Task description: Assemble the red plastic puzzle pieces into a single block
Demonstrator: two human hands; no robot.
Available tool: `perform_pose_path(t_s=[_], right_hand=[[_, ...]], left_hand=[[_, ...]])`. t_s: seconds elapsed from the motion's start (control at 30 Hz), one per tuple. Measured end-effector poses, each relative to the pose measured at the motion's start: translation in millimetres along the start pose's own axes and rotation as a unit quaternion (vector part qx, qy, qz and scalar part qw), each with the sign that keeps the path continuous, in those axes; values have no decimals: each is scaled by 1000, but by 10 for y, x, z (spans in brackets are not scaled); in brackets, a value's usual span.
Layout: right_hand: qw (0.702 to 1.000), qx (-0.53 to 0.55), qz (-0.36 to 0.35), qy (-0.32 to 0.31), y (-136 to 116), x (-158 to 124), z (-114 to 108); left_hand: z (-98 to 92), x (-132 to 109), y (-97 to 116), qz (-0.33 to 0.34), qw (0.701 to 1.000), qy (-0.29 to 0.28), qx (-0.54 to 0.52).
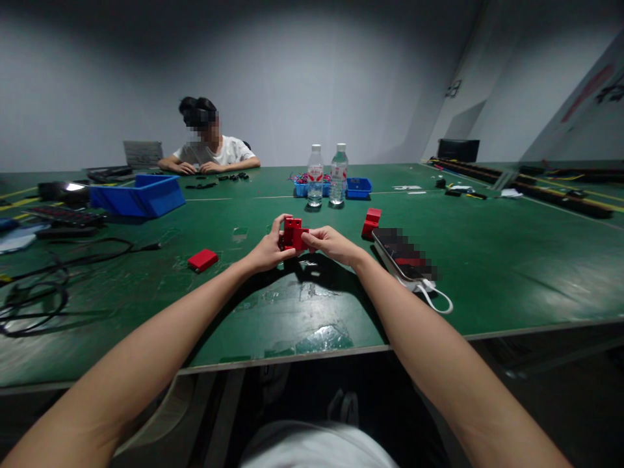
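A red block-like part [293,225] with small holes on its upper face is held up between both hands above the green table [273,305]. My left hand [268,250] grips it from the left, with fingers around its back and the thumb along its lower edge. Thumb and fingers of my right hand [329,242] pinch a flat red piece [299,239] at the front right, touching the block. Whether the two are joined I cannot tell. A red box-shaped piece [203,260] lies to the left, and another red piece [371,223] stands to the right.
A phone [402,250] on a white device with a cable lies right of my hands. Two water bottles [314,177] stand before small blue trays [359,188]. Left are a blue bin [141,196] and black cables [63,260]. A person [214,146] sits across the table.
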State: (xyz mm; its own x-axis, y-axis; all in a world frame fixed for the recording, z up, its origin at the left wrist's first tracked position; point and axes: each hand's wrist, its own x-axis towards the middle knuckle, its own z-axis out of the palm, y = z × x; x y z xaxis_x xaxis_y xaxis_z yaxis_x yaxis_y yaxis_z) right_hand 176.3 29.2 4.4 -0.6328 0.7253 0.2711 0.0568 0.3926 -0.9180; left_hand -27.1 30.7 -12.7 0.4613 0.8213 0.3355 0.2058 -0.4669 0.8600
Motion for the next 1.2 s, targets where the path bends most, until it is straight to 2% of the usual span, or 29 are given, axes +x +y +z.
perform_pose_path(t_s=[0.4,0.63,0.97,1.2], right_hand=[[1000,-5,-10,-13,37,3,-28],[997,-41,-24,56,19,55,77],[992,-89,-38,75,28,81,102],[978,-179,-56,86,41,86,133]], left_hand=[[-33,-11,58,-12,999,-36,25],[-16,-13,58,-17,998,-22,50],[-22,-11,41,-13,999,-22,44],[-11,-14,76,-2,999,-29,30]])
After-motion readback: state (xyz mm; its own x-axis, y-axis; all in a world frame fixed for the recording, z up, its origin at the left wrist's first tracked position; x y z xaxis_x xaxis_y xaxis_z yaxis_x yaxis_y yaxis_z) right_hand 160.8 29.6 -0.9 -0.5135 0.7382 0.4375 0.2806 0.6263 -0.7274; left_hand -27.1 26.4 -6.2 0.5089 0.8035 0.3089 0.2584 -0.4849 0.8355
